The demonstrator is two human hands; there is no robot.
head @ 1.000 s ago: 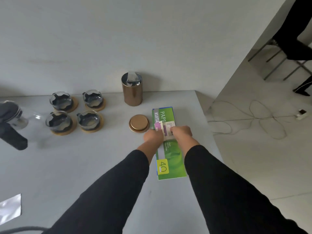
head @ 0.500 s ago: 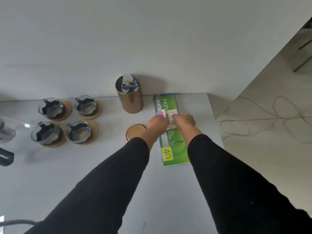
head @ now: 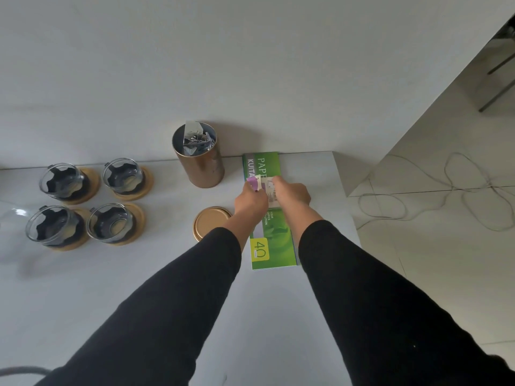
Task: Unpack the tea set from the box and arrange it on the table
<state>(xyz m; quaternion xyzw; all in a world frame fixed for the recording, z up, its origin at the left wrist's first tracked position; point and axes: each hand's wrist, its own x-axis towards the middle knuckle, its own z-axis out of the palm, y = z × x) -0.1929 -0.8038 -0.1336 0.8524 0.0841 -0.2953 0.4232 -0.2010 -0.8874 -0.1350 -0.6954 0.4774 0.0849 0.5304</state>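
Observation:
My left hand (head: 250,200) and my right hand (head: 292,192) both pinch a small white and purple packet (head: 267,188) above a green paper pack (head: 271,246) on the grey table (head: 156,274). A copper tin (head: 200,165) stands open just left of my hands, with foil packets inside. Its round lid (head: 210,222) lies flat beside my left wrist. Several glass cups on wooden coasters (head: 89,201) sit at the left. A glass teapot (head: 11,218) shows partly at the left edge.
The table butts against a white wall behind. Its right edge (head: 345,207) drops to a tiled floor with loose cables (head: 446,196). Chair legs (head: 498,79) stand at the far right.
Both hands moved the packet farther from me along the green pack, toward the wall. The view shifted, so the teapot slid mostly out of frame.

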